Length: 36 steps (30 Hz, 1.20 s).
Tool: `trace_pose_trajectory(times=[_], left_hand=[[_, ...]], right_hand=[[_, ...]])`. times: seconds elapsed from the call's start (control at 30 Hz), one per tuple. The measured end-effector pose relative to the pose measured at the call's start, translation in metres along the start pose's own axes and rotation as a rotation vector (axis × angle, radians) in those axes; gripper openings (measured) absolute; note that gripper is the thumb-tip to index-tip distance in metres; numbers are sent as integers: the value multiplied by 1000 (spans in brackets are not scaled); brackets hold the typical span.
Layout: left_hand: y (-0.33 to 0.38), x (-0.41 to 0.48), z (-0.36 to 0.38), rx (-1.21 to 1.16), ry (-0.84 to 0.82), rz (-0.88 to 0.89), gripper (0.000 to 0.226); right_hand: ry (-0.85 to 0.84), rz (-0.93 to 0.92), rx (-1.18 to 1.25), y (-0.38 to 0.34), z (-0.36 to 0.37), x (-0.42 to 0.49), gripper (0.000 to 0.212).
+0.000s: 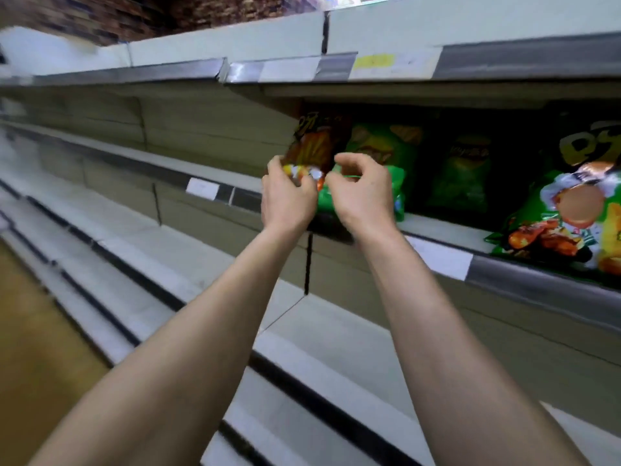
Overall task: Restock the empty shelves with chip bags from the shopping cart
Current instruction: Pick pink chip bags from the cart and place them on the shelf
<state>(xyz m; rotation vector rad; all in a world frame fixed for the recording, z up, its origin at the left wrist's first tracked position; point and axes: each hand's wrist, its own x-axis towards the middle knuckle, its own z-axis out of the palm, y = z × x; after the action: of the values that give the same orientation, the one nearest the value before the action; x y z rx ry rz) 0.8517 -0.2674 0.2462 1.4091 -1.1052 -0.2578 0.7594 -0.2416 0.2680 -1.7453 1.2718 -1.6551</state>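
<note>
"Setting the brown chip bag upright is our step now. Our left hand grips its lower edge, fingers curled round the foil, at the left end of the stocked row on the shelf."

"And our right hand? Its fingers are curled, thumb near forefinger, just beside the bag's corner and in front of the green bag. We cannot tell whether it pinches anything."

"Then we should let it steady the green bag, so that neighbour stays standing while we slide ours in on its left."

"Agreed. We seat the bottom flat on the shelf, push it back past the front rail, turn the face forward, and squeeze lightly so no chips get crushed."
</note>
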Motion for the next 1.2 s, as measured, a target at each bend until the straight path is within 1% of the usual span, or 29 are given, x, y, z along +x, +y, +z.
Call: trace_pose_trajectory(times=[0.07,0.13,0.23,0.33,0.47,0.6,0.63,0.7,0.77,0.9,0.97,1.03,1.2], left_hand=[[-18,-18,-22,-98,58,-130,37],[-40,-43,-50,-148,127,-257,25],[-75,-94,-96,-179,281,-412,22],[-101,-151,-147,-120,455,-535,26],[-117,-221,-221,-41,697,-619,17],[-117,-279,-285,63,916,-674,21],[-117,-285,-288,66,933,-686,22],[-115,-312,-317,86,1009,-712,23],[-119,-329,-333,92,1038,-763,20],[-133,-362,-380,105,1126,-818,23],[-138,-373,-401,145,1148,-842,33],[-141,-381,-419,129,1160,-853,44],[-148,-389,-465,115,1177,-839,48]], right_hand=[[-105,70,124,4,15,-23,26],[-231,153,222,12,31,-56,25],[-454,294,364,21,55,-120,23],[-674,399,435,19,73,-185,21],[-932,416,464,1,96,-267,19],[-1134,365,508,-31,114,-335,18],[-1151,357,508,-32,114,-340,18],[-1251,343,519,-49,121,-372,17],[-1298,328,512,-55,126,-389,17],[-1395,337,491,-78,148,-435,15],[-1437,330,463,-89,158,-456,16],[-1470,328,439,-98,167,-475,15],[-1509,267,427,-128,194,-508,15]])
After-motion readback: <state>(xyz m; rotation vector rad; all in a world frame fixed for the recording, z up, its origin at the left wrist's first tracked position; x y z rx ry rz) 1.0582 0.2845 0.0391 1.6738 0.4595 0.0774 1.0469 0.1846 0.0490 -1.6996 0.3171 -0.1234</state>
